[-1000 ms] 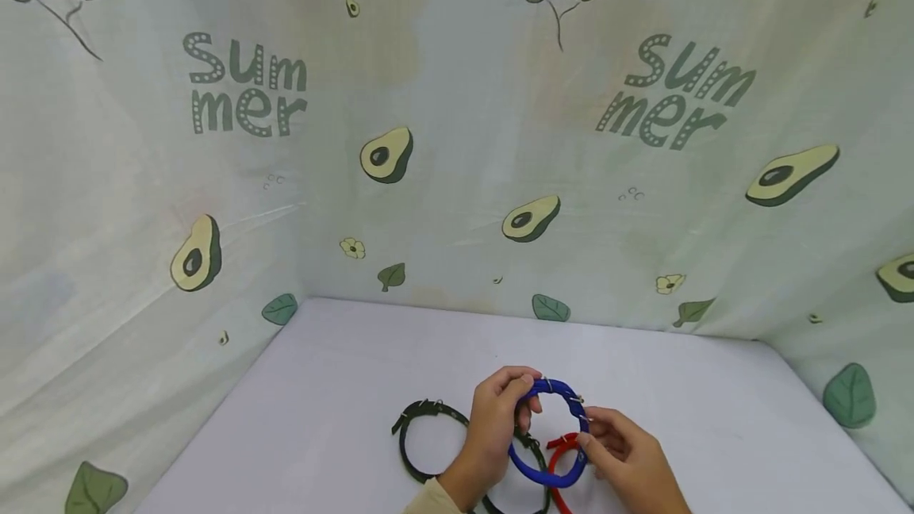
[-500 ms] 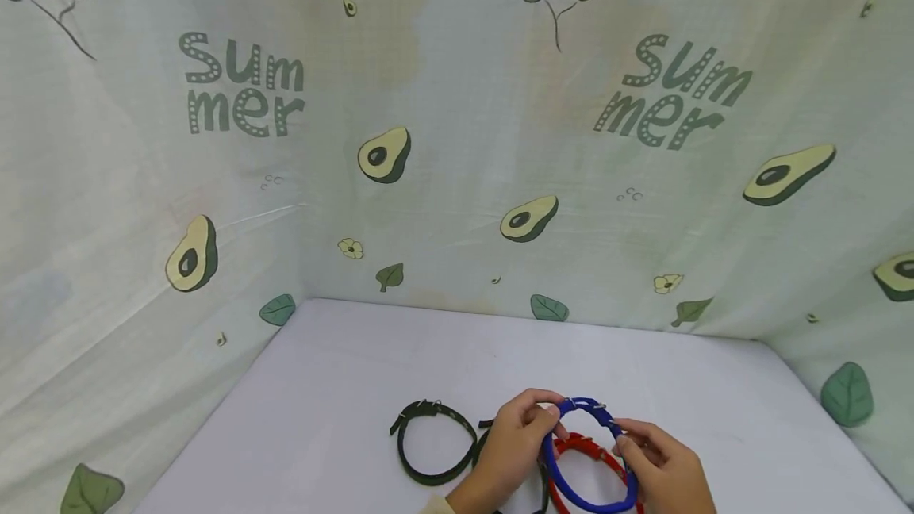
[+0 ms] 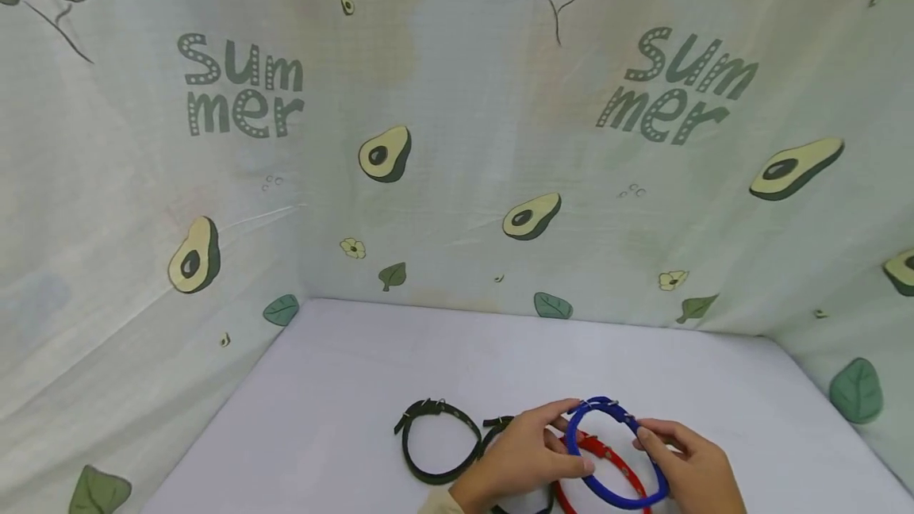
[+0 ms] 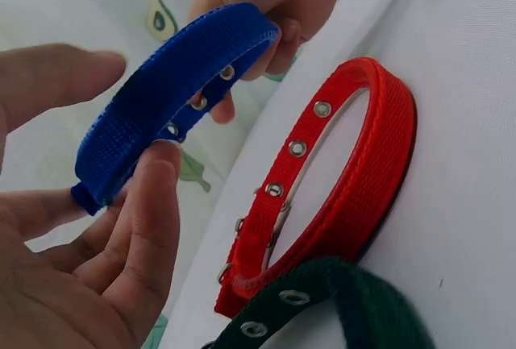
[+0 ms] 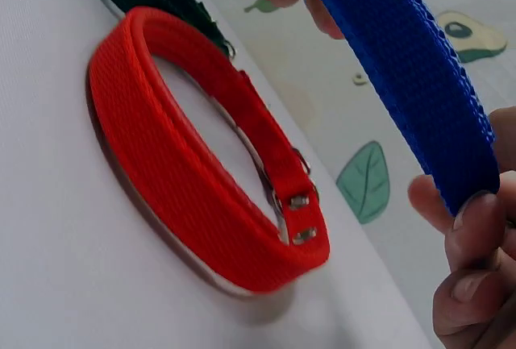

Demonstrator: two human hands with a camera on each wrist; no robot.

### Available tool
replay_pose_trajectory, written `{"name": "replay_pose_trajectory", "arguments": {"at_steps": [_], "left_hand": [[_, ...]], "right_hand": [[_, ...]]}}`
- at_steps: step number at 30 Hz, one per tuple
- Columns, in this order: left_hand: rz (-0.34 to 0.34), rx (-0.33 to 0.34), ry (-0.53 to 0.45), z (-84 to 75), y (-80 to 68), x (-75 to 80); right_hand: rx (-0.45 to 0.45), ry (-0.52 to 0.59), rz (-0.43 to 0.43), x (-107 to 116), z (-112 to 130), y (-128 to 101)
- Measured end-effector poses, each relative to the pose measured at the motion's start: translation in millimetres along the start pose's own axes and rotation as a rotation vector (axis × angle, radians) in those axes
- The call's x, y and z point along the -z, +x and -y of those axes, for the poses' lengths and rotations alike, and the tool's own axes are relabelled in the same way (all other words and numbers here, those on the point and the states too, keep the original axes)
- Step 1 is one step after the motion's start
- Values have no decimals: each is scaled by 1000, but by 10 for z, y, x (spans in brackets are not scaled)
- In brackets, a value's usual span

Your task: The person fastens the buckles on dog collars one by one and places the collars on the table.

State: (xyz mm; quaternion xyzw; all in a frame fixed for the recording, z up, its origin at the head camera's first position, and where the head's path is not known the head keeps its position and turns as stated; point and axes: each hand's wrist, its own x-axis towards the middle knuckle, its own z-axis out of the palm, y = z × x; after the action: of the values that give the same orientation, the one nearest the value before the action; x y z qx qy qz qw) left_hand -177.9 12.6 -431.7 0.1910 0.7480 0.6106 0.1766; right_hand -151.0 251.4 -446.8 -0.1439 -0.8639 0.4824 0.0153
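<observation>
A blue collar (image 3: 624,501) with metal eyelets and a buckle is held up as a loop above the table. My right hand (image 3: 693,458) pinches its right side between thumb and fingers, as the right wrist view also shows. At its left side is my left hand (image 3: 528,450), fingertips touching the strap. The left wrist view shows that hand's thumb stretched out apart from its fingers. Beneath the blue loop lies a red collar (image 5: 177,164), buckled into a ring. Two dark green collars rest further left, one whole ring (image 3: 439,477) and one (image 3: 497,423) partly hidden by my left hand.
The collars lie close together on the white table (image 3: 343,387) near its front. A printed fabric backdrop (image 3: 457,101) with avocados and leaves rises behind the table and at both sides.
Both hands have moved right and slightly down with the blue collar, and it now hangs over the red one. My left thumb has moved down away from the fingers. The collars on the table stay put.
</observation>
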Motion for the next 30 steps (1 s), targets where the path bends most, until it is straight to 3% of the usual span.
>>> {"name": "replay_pose_trajectory", "arguments": {"at_steps": [4, 11, 21, 25, 30], "left_hand": [[42, -25, 14, -4, 45, -67], [-1, 68, 107, -56, 107, -197], [-78, -21, 260, -108, 285, -512], [-72, -43, 408, -80, 332, -634], [-44, -132, 516, -17, 351, -728]], "right_hand": [[-4, -34, 5, 81, -42, 49], [-11, -67, 21, 174, -106, 99], [25, -145, 57, 518, -234, 189], [3, -191, 64, 600, -349, 250], [-30, -185, 77, 641, -482, 298]]}}
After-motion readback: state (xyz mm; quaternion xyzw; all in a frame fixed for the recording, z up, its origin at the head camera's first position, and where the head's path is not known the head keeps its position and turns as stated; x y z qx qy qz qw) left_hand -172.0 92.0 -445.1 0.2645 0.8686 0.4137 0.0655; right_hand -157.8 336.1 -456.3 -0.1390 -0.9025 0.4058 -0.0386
